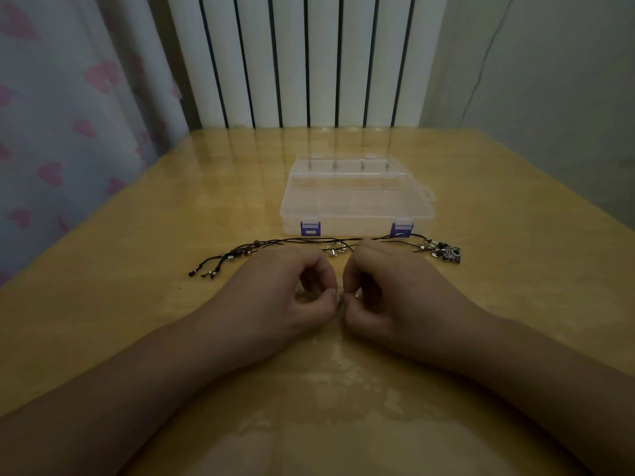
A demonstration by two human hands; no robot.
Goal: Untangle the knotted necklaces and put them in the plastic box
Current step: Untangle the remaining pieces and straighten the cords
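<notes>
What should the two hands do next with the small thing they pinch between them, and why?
Probably keep working the fingertips gently apart to loosen the knot. The left hand and the right hand both pinch a small, hard-to-see tangle between them, low over the table. The black cord necklaces lie behind the hands, and the plastic box looks latched shut, so nothing can go in yet.

Dim, soft, wide-angle edge distortion
</notes>
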